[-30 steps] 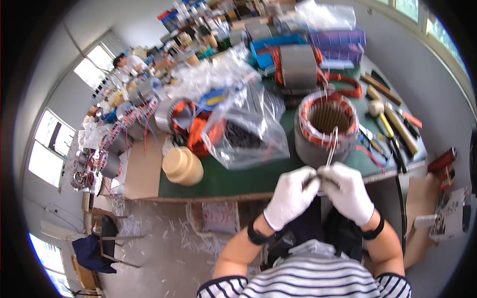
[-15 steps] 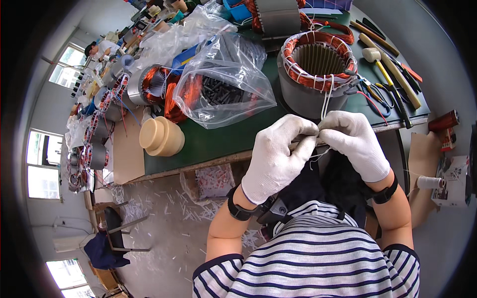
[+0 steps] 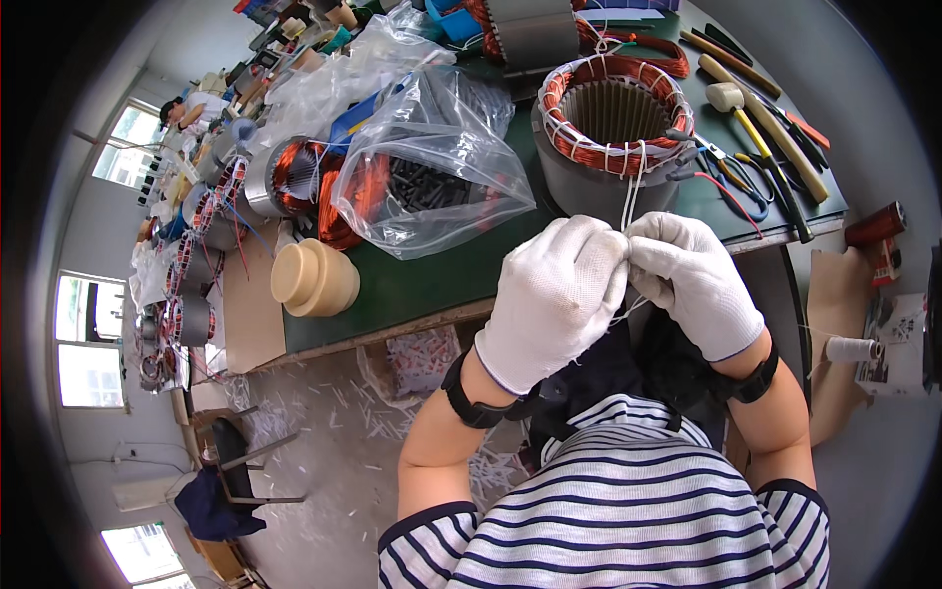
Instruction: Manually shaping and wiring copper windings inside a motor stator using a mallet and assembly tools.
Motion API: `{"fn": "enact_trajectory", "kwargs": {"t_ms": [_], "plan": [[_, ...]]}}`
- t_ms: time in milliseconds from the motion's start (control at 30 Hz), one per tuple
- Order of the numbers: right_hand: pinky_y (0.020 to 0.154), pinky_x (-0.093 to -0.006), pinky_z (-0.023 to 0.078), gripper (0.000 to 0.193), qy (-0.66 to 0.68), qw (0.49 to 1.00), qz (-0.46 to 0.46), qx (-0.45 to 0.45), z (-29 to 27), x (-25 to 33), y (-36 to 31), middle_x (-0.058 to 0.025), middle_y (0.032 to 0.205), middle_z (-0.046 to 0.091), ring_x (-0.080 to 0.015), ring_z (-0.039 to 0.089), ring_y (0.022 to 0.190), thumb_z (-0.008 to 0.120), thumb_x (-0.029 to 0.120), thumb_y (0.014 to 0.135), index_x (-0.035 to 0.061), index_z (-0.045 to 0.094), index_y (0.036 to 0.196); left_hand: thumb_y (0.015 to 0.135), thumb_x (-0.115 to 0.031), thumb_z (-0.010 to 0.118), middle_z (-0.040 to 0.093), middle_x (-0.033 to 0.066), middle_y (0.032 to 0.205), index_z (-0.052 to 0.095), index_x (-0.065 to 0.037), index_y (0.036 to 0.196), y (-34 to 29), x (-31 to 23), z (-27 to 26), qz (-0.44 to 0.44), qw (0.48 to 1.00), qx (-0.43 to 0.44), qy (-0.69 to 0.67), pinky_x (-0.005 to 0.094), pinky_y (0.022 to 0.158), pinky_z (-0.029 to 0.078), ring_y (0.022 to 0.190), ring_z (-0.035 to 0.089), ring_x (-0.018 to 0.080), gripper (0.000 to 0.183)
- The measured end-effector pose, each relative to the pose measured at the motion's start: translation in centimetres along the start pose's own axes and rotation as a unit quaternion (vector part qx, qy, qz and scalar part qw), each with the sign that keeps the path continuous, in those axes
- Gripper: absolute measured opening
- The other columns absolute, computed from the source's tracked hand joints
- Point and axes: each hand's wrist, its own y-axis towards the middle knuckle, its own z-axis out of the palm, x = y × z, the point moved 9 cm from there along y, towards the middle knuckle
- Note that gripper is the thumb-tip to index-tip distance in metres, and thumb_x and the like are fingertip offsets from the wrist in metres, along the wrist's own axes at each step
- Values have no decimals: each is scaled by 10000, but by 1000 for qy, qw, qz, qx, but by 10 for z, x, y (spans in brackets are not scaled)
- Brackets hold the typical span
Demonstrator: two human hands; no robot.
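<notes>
A motor stator (image 3: 599, 182) stands upright on the green bench, its copper winding ring (image 3: 564, 133) laced with white cord. From the ring's near side a doubled white cord (image 3: 636, 187) runs down to my hands. My left hand (image 3: 559, 294), in a white knitted glove, is closed with its fingertips pinching the cord. Opposite it, my gloved right hand (image 3: 692, 280) pinches the same cord, and the two hands' fingertips meet. A loose cord end (image 3: 628, 312) hangs below them. The exact spot between the fingertips is hidden.
Left of the stator lies a clear plastic bag (image 3: 432, 187) of black pieces, beside a cream plastic cup-shaped part (image 3: 314, 278). A mallet (image 3: 726, 96), scissors (image 3: 721, 157) and pliers lie right. A thread spool (image 3: 852, 349) stands far right. Another person (image 3: 196, 110) sits far left.
My hands have drawn closer together at the fingertips, and the left has turned its back more upward. The bench and its things sit slightly farther left in the view.
</notes>
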Motion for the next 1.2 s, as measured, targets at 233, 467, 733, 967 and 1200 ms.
{"fn": "enact_trajectory", "kwargs": {"t_ms": [233,467,733,967,1200], "plan": [[510,-165,343,128,-45,999,-28,3,1,12,-6,-3,739,607,-10,465,604,603,101,899,-15,649,925,699,55,630,580,107,762,554,-34,838,-2,6,3,-22,1000,-4,-11,356,589,496,656,601,291,182],[574,-214,421,140,-201,972,-109,-54,-3,23,-8,-16,731,623,-53,523,656,619,71,852,-59,664,878,814,18,572,587,46,786,547,-10,894,-22,41,27,-287,931,92,-205,287,607,490,677,592,117,89],[581,-212,414,150,-251,956,-140,-64,-6,36,-8,-8,724,605,-44,504,647,618,83,861,-58,653,894,892,-6,574,619,29,946,593,19,1074,-34,55,27,-363,864,49,-346,217,784,480,842,584,65,185],[538,-182,350,121,-84,992,-84,-30,-9,16,-1,35,735,573,-12,448,613,618,98,882,-10,655,923,823,37,638,647,59,877,644,-7,946,-12,32,16,-203,959,3,-196,234,700,504,771,630,107,130],[523,-172,331,101,-11,995,-84,-56,-9,11,-1,44,733,568,-2,445,612,623,101,886,11,655,916,756,49,649,632,89,799,614,-18,863,-3,21,8,-134,983,-51,-118,267,648,505,699,644,184,131]]}}
